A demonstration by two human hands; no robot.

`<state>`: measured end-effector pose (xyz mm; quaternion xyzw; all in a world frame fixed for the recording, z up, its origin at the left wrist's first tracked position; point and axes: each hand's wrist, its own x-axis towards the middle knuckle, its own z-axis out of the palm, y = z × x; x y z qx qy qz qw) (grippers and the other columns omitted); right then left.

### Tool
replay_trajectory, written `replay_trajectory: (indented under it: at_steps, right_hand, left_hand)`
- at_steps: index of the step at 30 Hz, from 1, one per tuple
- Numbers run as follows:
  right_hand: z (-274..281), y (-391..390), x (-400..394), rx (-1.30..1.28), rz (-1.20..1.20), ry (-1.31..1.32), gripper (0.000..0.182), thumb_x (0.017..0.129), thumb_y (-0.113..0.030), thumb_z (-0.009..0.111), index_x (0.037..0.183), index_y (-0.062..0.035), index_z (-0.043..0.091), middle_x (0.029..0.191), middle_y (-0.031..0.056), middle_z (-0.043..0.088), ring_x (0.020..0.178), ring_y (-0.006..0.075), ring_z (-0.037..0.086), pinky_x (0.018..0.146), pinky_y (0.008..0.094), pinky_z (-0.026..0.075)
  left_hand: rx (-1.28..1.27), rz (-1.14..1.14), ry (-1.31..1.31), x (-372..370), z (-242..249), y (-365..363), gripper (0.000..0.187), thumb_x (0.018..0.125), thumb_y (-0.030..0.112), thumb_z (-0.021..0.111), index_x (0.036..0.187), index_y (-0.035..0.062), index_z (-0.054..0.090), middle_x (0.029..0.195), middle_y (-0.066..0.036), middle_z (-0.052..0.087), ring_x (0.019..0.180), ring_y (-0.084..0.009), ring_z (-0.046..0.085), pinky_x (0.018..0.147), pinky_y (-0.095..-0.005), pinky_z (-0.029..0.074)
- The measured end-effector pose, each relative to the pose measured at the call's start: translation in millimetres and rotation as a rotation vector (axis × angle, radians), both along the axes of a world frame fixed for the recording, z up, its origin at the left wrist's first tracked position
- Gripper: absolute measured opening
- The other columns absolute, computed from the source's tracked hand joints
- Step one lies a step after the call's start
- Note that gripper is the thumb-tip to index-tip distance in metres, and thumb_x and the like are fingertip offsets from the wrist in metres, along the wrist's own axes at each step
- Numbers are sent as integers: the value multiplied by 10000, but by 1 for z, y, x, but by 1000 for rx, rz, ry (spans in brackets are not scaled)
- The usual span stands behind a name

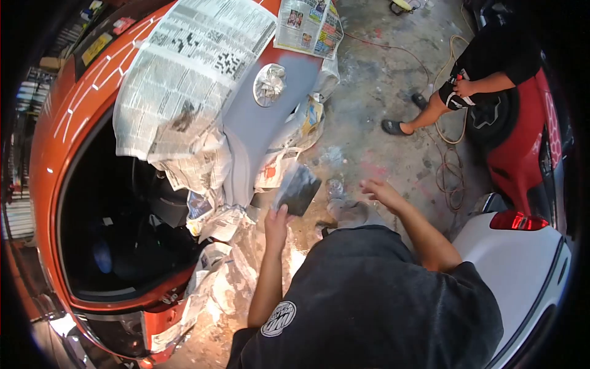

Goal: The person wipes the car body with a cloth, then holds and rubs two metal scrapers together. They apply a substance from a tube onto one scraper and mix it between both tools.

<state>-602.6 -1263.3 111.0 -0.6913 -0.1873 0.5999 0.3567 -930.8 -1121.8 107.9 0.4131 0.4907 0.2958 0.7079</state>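
Note:
My left hand (278,222) grips the lower edge of a dark sheet of sandpaper (301,192), its face smudged with pale grey dust. The sheet is beside the grey-primed rear panel (249,126) of an orange car (67,132). My right hand (382,192) is raised over the floor, fingers apart, with nothing in it. Newspaper (196,67) covers the car around the primed area, and a crumpled wad of paper (269,85) fills a round opening in the panel.
Another person (491,67) stands at the upper right by a red car (516,160). A white car (507,264) is close on my right. Hoses (452,184) lie on the stained concrete floor (375,74). The orange car's door opening (117,227) is on the left.

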Motion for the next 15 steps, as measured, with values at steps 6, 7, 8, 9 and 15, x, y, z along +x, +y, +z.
replay_trajectory:
  at_steps: [6, 7, 8, 9, 15]
  right_hand:
    - [58, 27, -79, 347, -274, 714, 493, 1022, -439, 490, 1342, -64, 501, 1257, 96, 624, 1147, 217, 600, 969, 394, 482]
    - [74, 26, -91, 347, -262, 752, 450, 1027, -409, 488, 1314, -64, 520, 1252, 96, 629, 1125, 215, 617, 947, 387, 504]
    - [82, 21, -99, 339, -247, 789, 408, 1033, -379, 486, 1286, -63, 540, 1247, 97, 633, 1103, 213, 634, 924, 380, 527]
    - [77, 13, -104, 354, -227, 744, 390, 1036, -358, 485, 1280, -59, 543, 1236, 92, 638, 1093, 212, 640, 924, 385, 528]
    - [75, -9, -152, 302, -144, 662, 310, 1046, -260, 483, 1253, -41, 556, 1192, 85, 657, 1065, 210, 657, 925, 402, 534]
  left_hand:
    - [-167, -180, -350, 1, 44, -18, 325, 1009, 208, 550, 1270, 14, 551, 1089, -78, 668, 907, -140, 658, 789, -342, 582]
    - [-203, -208, -391, -3, 41, -27, 323, 1010, 208, 548, 1277, 25, 548, 1098, -81, 675, 915, -135, 663, 789, -346, 583]
    - [-204, -231, -369, -8, 38, -36, 326, 1013, 212, 542, 1280, 26, 545, 1104, -83, 675, 918, -139, 664, 794, -344, 579]
    - [-209, -250, -344, -14, 35, -46, 328, 1016, 216, 537, 1283, 26, 542, 1110, -85, 675, 920, -142, 666, 799, -342, 576]
    - [-221, -141, -401, -67, 14, -99, 399, 1021, 261, 541, 1339, 25, 500, 1200, -89, 646, 1026, -193, 650, 894, -374, 532]
